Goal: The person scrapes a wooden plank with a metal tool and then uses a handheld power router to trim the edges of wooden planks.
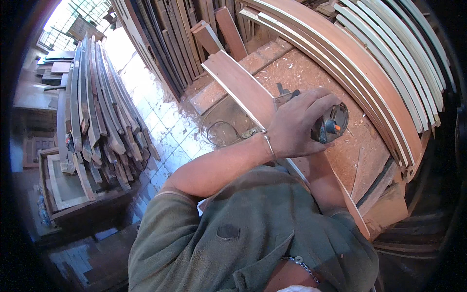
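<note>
My left hand (301, 119), with a bracelet at the wrist, is closed over a dark hand-held power tool (335, 121). The tool has a rounded end with a small orange part, and a metal piece sticks out past my knuckles on its far side. Under it lies a long reddish-brown board (238, 80) with pale edges, running from the upper left down toward my right side. My right forearm (327, 177) reaches up beneath the tool. The right hand's fingers are hidden behind the tool and my left hand.
Curved reddish boards with white edges (335, 46) are stacked at the upper right. Shavings cover the work surface (292, 68). A dark cord (221, 129) loops left of the board. Upright planks (168, 44) stand at the back; curved wooden pieces (92, 107) are piled at the left.
</note>
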A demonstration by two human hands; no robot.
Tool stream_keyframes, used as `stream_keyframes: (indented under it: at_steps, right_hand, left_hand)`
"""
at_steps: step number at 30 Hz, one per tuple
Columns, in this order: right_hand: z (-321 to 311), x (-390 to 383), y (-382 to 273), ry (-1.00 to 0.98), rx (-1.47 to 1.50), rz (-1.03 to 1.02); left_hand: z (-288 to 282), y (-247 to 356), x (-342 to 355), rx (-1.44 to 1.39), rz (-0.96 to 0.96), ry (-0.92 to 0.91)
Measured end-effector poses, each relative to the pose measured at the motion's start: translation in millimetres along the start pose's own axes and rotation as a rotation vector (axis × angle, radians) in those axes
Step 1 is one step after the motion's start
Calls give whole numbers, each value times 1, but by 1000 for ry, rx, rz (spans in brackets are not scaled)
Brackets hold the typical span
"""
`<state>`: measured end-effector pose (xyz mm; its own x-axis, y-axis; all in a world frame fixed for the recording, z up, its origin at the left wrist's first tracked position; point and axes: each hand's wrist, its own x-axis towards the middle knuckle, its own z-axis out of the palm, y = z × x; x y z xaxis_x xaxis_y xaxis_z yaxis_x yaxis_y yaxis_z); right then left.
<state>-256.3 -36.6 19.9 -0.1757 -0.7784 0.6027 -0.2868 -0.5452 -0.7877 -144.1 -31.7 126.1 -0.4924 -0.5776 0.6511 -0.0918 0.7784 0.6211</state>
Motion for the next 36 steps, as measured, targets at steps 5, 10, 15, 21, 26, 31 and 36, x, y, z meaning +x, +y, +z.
stream_keyframes:
  at_steps: [5, 10, 15, 21, 26, 31, 36]
  right_hand:
    - [-37, 4, 25, 80, 27, 89]
    - [-45, 13, 40, 23, -77, 254]
    - [-39, 47, 50, -46, -203, 317]
    - [-2, 71, 76, -225, -414, 332]
    - [23, 80, 94, -302, -201, 476]
    - [54, 98, 73, -53, -128, 406]
    - [56, 103, 65, 218, -13, 124]
  left_hand:
    - [2, -5, 16, -122, -72, -28]
    - [-11, -54, 42, -146, -290, -119]
    - [-4, -84, 52, -161, -339, 31]
    - [-35, -130, 49, -251, -530, 106]
    - [-66, -169, 27, 418, -338, -43]
    - [-92, -237, -69, -174, -977, 381]
    - [-121, -290, -140, 30, -1141, 367]
